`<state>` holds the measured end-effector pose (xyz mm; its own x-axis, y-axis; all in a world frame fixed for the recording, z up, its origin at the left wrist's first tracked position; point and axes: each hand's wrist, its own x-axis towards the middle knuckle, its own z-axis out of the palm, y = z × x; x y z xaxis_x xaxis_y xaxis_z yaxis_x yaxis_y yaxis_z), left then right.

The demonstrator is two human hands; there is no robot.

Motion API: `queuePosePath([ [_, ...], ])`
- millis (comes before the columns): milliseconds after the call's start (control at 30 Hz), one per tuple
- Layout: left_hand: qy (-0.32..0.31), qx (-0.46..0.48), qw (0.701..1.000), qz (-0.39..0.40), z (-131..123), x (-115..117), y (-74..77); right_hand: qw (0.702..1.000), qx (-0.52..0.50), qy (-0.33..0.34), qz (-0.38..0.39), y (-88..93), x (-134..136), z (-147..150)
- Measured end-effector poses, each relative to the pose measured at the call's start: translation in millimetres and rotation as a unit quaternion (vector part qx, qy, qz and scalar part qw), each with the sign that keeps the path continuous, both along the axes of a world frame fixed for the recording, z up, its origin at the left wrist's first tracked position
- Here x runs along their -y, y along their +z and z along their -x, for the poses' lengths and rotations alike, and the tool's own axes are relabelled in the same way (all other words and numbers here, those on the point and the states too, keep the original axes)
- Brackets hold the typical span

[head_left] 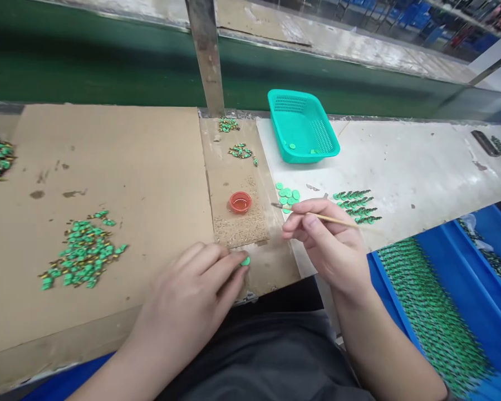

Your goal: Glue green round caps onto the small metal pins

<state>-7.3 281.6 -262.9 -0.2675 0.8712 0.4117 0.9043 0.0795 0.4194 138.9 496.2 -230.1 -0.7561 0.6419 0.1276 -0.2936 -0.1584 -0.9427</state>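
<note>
Between the thumb and forefinger of my left hand (200, 284) is a small green disc (245, 260), held low over the near edge of the table. My right hand (329, 239) pinches a thin wooden-handled brush (325, 218), its dark tip pointing left. Just beyond the brush tip lie several loose green discs (288, 193) on the white surface. A small red cup (240, 203) with liquid in it stands on the speckled cardboard strip (237, 231), left of the brush tip. What my left palm covers is hidden.
A teal basket (304, 131) with a few discs stands behind. Rows of small green-and-dark pieces (358, 206) lie at right. Piles of green-and-yellow pieces (83, 250) cover parts of the left cardboard (150, 167). Blue trays (446, 262) sit below at right. A metal post (209, 61) rises behind.
</note>
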Motion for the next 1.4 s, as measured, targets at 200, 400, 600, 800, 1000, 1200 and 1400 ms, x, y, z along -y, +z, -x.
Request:
queuePosePath([
  [200, -0.050, -0.070, 0.996, -0.037, -1, 12, -0.7, 0.974, 0.034, -0.100, -0.201, -2.2, 7, 35],
  [400, -0.058, -0.085, 0.994, -0.038, -7, 25, -20.6, 0.944, 0.082, -0.067, -0.313, -11.5, 8, 66],
  [600, -0.039, -0.094, 0.992, -0.070, -16, 29, -40.7, 0.885, 0.120, -0.102, -0.439, -16.9, 5, 75],
  [800, -0.037, -0.078, 0.993, -0.084, -16, 28, -43.4, 0.869, 0.137, -0.083, -0.469, -14.5, 8, 79],
  [1000, -0.028, -0.040, 0.995, -0.089, -18, 31, -46.7, 0.861, 0.125, -0.072, -0.488, -15.8, 7, 81],
  [1200, -0.025, -0.042, 0.995, -0.082, -18, 32, -46.0, 0.862, 0.127, -0.065, -0.486, -14.0, 8, 81],
  [1400, -0.031, -0.094, 0.992, -0.078, -16, 30, -45.2, 0.854, 0.132, -0.068, -0.499, -14.5, 7, 82],
])
